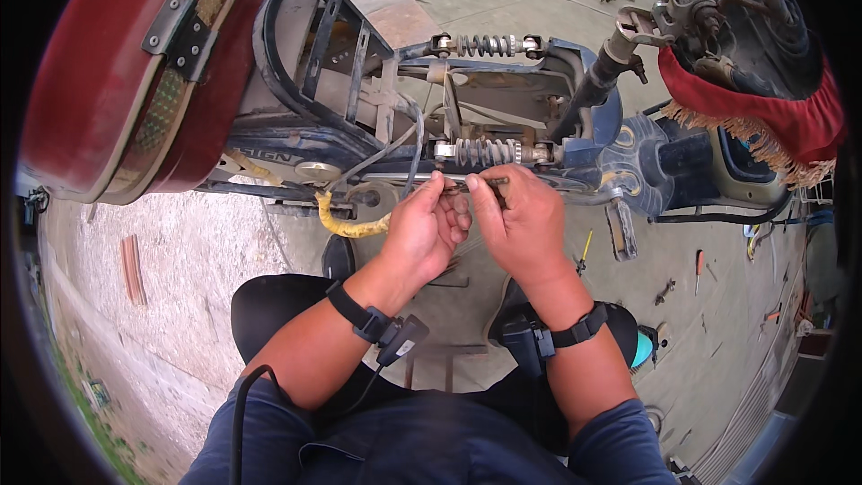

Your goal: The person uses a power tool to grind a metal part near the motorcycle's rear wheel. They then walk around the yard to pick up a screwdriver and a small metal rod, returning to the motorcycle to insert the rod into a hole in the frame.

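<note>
Both my hands are close together in front of a dark blue electric scooter [359,130] with its frame bared. Between finger and thumb, my left hand [424,232] grips a thin metal rod [453,179], its other fingers curled in. Beside it, my right hand [521,226] pinches the darker, rough-looking end of the same rod. Its exact kind is hard to make out. Just beyond my fingers lies a coil-spring shock absorber [489,152], and a second shock absorber [485,45] is farther off. A yellow-wrapped cable [350,226] loops left of my left hand.
A red box [153,72] is at the left end of the scooter. To the right are a pedal [620,229] and a red fringed cover [763,112]. On the ground lie a screwdriver [699,269], a yellow-handled tool [586,250] and a reddish block [133,269].
</note>
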`<state>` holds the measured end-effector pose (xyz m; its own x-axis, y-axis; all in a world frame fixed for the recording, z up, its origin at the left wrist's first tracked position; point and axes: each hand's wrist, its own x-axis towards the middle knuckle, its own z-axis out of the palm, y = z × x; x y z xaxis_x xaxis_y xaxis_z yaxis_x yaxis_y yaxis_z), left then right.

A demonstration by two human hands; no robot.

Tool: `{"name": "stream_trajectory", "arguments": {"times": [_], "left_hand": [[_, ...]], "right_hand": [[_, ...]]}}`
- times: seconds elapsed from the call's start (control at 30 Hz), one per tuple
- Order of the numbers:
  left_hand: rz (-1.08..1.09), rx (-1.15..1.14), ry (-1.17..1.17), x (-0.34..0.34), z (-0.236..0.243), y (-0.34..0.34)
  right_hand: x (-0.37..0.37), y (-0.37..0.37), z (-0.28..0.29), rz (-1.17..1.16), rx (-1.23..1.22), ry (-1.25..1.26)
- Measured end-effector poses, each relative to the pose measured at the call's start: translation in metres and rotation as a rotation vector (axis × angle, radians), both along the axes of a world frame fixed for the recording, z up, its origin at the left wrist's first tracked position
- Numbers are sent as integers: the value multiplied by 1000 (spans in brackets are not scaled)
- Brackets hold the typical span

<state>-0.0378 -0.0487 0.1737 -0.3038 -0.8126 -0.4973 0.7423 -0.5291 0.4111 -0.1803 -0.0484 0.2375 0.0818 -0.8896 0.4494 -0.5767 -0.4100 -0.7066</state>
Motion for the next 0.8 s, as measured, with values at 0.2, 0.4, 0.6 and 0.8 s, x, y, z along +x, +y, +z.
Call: {"name": "stream_trajectory", "arguments": {"times": [0.2,0.4,0.6,0.8], "left_hand": [[5,8,-18,1,2,0],[15,25,-36,-1,4,0],[2,27,-21,-1,3,0],[1,26,16,1,2,1]], "right_hand": [[-1,0,2,12,15,-37],[0,0,3,-4,32,-43],[-1,0,3,9,41,-49],[-3,-2,-5,13,8,-124]]}}
